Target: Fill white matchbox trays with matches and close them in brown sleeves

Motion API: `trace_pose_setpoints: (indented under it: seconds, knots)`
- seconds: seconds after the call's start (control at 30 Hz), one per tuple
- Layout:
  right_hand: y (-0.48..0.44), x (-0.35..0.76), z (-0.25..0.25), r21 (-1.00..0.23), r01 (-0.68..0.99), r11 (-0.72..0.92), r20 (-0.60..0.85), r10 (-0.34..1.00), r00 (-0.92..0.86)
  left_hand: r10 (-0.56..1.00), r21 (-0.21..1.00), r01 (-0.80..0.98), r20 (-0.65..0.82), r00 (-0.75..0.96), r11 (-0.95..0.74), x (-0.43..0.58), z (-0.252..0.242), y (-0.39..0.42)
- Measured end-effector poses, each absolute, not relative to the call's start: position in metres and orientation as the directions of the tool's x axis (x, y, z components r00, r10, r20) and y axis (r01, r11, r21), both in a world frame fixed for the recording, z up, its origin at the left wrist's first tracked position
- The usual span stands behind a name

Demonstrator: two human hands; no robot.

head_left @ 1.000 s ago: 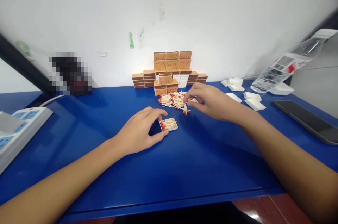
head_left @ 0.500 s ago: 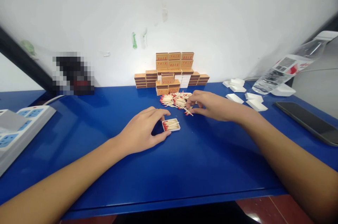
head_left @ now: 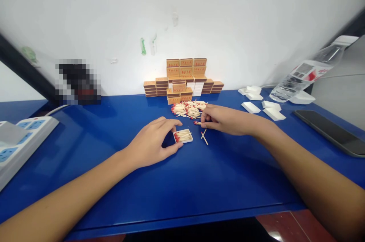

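A small white matchbox tray point(head_left: 186, 140) with red-headed matches in it lies on the blue table. My left hand point(head_left: 155, 141) grips its left end between thumb and fingers. To the right, my right hand point(head_left: 222, 120) pinches a few matches point(head_left: 197, 123), their red heads pointing left. Just behind is a loose pile of matches point(head_left: 186, 109). Two loose matches point(head_left: 204, 138) lie crossed on the table in front of my right hand. Behind the pile, matchboxes point(head_left: 186, 71) stand stacked against the wall.
White paper trays point(head_left: 251, 107) lie at the right, near a tilted plastic bottle point(head_left: 302, 70) and a dark phone point(head_left: 330, 129). A white power strip point(head_left: 34, 135) is at the left. A pixelated dark object point(head_left: 78, 84) stands at the back left.
My right hand has drawn slightly nearer, away from the pile, with matches in its fingers. Two crossed matches now lie separately on the table. The view has shifted slightly.
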State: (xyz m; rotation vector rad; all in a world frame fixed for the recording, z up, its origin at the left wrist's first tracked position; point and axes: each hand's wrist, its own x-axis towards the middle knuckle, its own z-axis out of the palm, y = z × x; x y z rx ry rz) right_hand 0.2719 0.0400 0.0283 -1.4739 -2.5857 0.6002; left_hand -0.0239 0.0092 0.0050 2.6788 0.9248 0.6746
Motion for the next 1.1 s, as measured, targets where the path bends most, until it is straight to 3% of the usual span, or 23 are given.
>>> trace_pose_setpoints:
  seconds: [0.23,0.43,0.7,0.77,0.97,1.03,1.1]
  knots:
    - [0.036,0.270,0.025,-0.345,0.801,0.489,-0.068,0.839,-0.540,0.634,0.356,0.529,0.340,0.695,-0.770,-0.023,0.006,0.009]
    - [0.035,0.262,0.025,-0.329,0.829,0.452,-0.127,0.849,-0.513,0.637,0.359,0.531,0.338,0.693,-0.768,-0.024,0.005,0.010]
    - [0.019,0.250,0.035,-0.387,0.715,0.582,0.026,0.782,-0.623,0.623,0.361,0.513,0.360,0.694,-0.779,-0.023,0.003,0.010]
    - [0.011,0.241,0.037,-0.306,0.705,0.640,0.063,0.753,-0.655,0.620,0.356,0.511,0.365,0.695,-0.782,-0.022,0.002,0.010]
    - [-0.003,0.214,0.026,0.171,0.665,0.727,0.125,0.653,-0.747,0.595,0.337,0.493,0.388,0.704,-0.802,-0.023,-0.001,0.009]
    - [-0.003,0.211,0.023,0.243,0.626,0.741,0.122,0.617,-0.778,0.593,0.332,0.493,0.391,0.704,-0.804,-0.024,-0.001,0.009]
    - [-0.004,0.212,0.022,0.229,0.611,0.758,0.134,0.597,-0.791,0.593,0.334,0.492,0.391,0.704,-0.804,-0.024,0.000,0.009]
